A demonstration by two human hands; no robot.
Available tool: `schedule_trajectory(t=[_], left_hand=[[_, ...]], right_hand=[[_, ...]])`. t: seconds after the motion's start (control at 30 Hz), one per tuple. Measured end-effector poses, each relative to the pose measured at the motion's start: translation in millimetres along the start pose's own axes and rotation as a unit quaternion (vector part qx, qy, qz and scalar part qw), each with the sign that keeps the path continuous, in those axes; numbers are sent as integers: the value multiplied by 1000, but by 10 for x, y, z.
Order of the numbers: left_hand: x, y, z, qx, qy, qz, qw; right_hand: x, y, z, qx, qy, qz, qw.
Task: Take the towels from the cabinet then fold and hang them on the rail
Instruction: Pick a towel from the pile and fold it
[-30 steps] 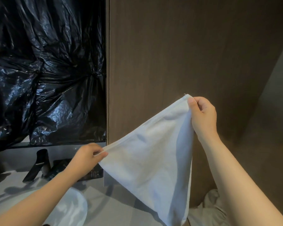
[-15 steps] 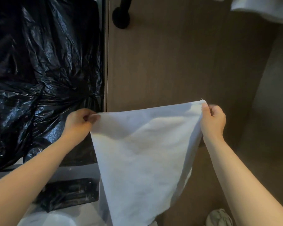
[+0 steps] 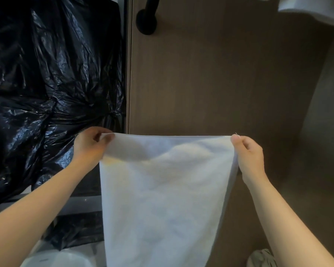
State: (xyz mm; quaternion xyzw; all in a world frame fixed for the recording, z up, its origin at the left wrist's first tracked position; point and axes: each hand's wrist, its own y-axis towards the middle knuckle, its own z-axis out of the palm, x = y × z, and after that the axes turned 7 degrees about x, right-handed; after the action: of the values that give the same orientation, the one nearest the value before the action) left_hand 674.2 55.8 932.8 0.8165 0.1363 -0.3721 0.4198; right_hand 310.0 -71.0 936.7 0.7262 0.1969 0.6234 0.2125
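Observation:
A white towel (image 3: pixel 162 199) hangs in front of me, its top edge stretched level between my hands. My left hand (image 3: pixel 91 145) pinches the top left corner. My right hand (image 3: pixel 249 155) pinches the top right corner. The cloth falls straight down out of the frame's bottom. A black rail bracket (image 3: pixel 146 20) is fixed to the brown wooden panel (image 3: pixel 210 74) above the towel, at the top of the view. Another white towel (image 3: pixel 314 8) shows at the top right corner.
Crumpled black plastic sheeting (image 3: pixel 46 83) covers the wall on the left. Below it are a grey counter and a white basin rim (image 3: pixel 56 259). A shoe (image 3: pixel 262 258) shows at the bottom right on the floor.
My left hand rose from near the counter to the height of my right hand, so the towel's top edge went from slanted to level. The view tilted up, revealing the bracket.

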Motion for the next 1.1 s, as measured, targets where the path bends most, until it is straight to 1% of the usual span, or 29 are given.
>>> schedule_trajectory(t=[0.07, 0.17, 0.23, 0.3, 0.43, 0.5, 0.57, 0.7, 0.77, 0.83, 0.9, 0.97, 1.03, 1.1], left_hand=[[-14, -10, 8, 8, 3, 1, 1000], [-15, -42, 21, 12, 5, 6, 1000], [-13, -65, 21, 13, -1, 10, 1000], [-14, -78, 17, 14, -5, 15, 1000], [-66, -131, 9, 24, 23, 49, 998], [-126, -185, -4, 12, -8, 52, 999], [-204, -250, -38, 4, -69, 47, 996], [-351, -329, -126, 15, -139, 61, 988], [-353, -293, -132, 2, -150, 42, 988], [-285, -241, -92, -9, -118, 6, 993], [-147, -236, 9, 18, -55, -20, 998], [43, -311, 158, 62, -2, -26, 998], [233, -424, 289, 86, 19, -37, 995], [386, -515, 379, 82, 25, -57, 995]], right_hand=[[18, -2, 58, -41, -7, -18, 999], [58, 31, 96, -73, -34, -36, 996], [84, 49, 79, -91, -33, -45, 994], [95, 47, 60, -94, -44, -57, 993], [138, -25, 57, -101, -82, -87, 988], [175, -60, 33, -115, -87, -96, 985], [221, -76, -16, -131, -76, -105, 983], [290, -70, -75, -139, -58, -112, 982], [271, -54, -90, -141, -63, -103, 983], [184, -41, -83, -136, -82, -91, 983], [7, -56, -33, -120, -120, -63, 984], [-233, -123, 52, -94, -156, -2, 983], [-477, -238, 125, -68, -179, 49, 980], [-654, -338, 151, -53, -208, 55, 975]])
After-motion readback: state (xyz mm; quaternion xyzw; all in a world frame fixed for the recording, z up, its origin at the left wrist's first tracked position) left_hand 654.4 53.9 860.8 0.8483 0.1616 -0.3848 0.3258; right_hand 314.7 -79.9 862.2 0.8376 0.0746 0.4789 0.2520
